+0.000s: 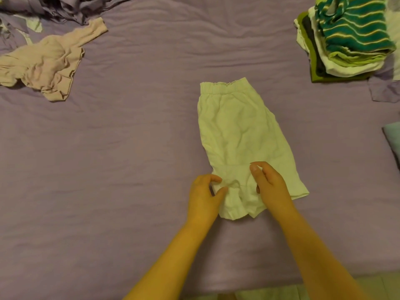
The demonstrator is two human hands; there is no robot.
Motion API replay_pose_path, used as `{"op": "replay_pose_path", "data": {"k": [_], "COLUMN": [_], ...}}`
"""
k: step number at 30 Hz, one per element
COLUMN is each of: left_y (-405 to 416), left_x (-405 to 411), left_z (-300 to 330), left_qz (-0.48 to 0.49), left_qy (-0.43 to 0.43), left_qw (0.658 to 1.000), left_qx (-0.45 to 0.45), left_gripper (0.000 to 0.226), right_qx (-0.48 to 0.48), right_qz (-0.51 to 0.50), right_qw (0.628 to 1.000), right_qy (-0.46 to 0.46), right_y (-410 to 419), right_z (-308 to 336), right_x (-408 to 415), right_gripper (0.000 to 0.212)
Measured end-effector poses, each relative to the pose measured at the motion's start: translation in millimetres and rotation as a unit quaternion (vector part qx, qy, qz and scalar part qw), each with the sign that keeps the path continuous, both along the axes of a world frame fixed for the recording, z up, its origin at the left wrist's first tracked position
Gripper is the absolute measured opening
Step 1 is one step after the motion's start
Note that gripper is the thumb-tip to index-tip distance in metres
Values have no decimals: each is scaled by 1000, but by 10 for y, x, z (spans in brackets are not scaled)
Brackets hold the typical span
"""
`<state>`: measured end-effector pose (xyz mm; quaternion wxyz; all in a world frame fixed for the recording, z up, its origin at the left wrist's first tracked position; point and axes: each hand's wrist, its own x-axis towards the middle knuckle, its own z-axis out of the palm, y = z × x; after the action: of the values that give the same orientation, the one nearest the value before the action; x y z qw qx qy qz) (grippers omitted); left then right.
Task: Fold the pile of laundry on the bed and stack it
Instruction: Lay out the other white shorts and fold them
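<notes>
— Shorts (236, 135), pale, flat mid-bed (129, 148), waistband far, hems near. Left hand (205, 191) pinching the near hem between thumb and fingers; right hand (270, 180) curled loosely over the cloth, grip hard to tell.

— Best way on?

— Probably smooth outward first, then lift both near corners together and carry up to the waistband, edges matched.

— Then where?

— Onto the folded stack (346, 44), far right, striped green piece on top. No baskets or bins visible. Beige garment (43, 63) crumpled far left, unfolded.
</notes>
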<state>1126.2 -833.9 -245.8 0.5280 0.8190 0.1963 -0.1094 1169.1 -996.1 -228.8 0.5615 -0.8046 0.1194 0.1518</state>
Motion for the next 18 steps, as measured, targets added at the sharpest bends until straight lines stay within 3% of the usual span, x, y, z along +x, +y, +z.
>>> {"op": "replay_pose_path", "data": {"k": [4, 9, 12, 18], "left_y": [-86, 39, 292, 744], "left_x": [55, 137, 217, 335], "left_z": [-36, 39, 132, 304], "left_qz": [-64, -103, -79, 0], "left_qy": [33, -26, -50, 86], "left_qw": [997, 988, 994, 990], "left_qx": [41, 116, 51, -110], "left_gripper": [47, 12, 3, 18], "right_qx": [5, 5, 2, -45], "right_qz": [-6, -17, -11, 16], "right_qw": [1000, 1000, 1000, 997], "right_qy": [-15, -24, -25, -55], "right_y": [-3, -119, -148, 231], "right_z": [48, 63, 52, 28], "right_x": [36, 129, 149, 37], "right_gripper": [13, 18, 18, 14]}}
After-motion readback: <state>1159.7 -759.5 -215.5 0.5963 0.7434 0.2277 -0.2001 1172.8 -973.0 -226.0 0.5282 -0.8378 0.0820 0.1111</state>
